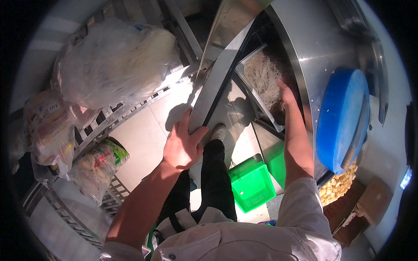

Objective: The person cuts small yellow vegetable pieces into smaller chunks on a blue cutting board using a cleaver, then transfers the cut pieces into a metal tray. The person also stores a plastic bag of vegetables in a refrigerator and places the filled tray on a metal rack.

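My left hand (184,141) grips the end of a stainless steel cabinet door (215,76), which stands swung out and has a dark seal along its edge. My right hand (286,92) reaches under the counter into the opened cabinet, at the right side of a metal tray (242,69). Pale, thin noodles (263,78), apparently vermicelli, fill the tray. The fingers of my right hand touch the noodles or the tray's side; shadow hides their tips, so their grip cannot be told.
On the steel counter (313,39) lies a thick blue chopping board (338,114) bearing a cleaver (349,156). Yellow chunks (339,184) and a cardboard box (374,200) sit nearby. Green plastic baskets (251,191) stand by my feet. A slatted rack (130,119) at left carries bagged goods (114,65).
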Tool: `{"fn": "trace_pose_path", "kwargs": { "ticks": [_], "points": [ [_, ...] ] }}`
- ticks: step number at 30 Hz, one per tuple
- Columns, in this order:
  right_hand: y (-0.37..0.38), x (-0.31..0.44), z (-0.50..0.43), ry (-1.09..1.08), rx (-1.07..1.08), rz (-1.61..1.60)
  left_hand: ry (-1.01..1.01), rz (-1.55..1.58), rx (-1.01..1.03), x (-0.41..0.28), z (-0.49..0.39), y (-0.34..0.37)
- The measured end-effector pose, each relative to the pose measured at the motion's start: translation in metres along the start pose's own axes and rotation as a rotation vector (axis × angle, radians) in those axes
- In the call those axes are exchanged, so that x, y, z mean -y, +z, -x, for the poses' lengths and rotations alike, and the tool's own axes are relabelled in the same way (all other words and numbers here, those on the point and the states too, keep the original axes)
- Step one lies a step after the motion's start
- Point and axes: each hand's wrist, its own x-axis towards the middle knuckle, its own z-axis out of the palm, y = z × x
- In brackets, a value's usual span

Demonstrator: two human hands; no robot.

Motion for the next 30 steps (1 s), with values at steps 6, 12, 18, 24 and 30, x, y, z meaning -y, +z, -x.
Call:
{"fn": "trace_pose_path", "kwargs": {
  "ticks": [6,12,18,24,30],
  "points": [
    [0.026,0.021,0.001,-0.026,-0.113,0.015,-0.023,-0.010,0.011,-0.003,0.000,-0.003],
    [0.009,0.011,0.034,-0.097,-0.255,0.668,-0.018,-0.002,0.020,-0.002,0.000,-0.005],
    [0.019,-0.056,0.111,-0.695,-0.485,1.245,-0.037,0.021,0.075,0.003,-0.001,-0.003],
    [0.020,-0.082,0.105,-0.517,-0.444,1.580,-0.062,-0.009,0.082,0.002,0.003,0.000],
    [0.035,-0.044,0.054,-0.505,-0.534,1.571,-0.003,-0.085,0.026,0.004,0.002,0.003]
  ]
}}
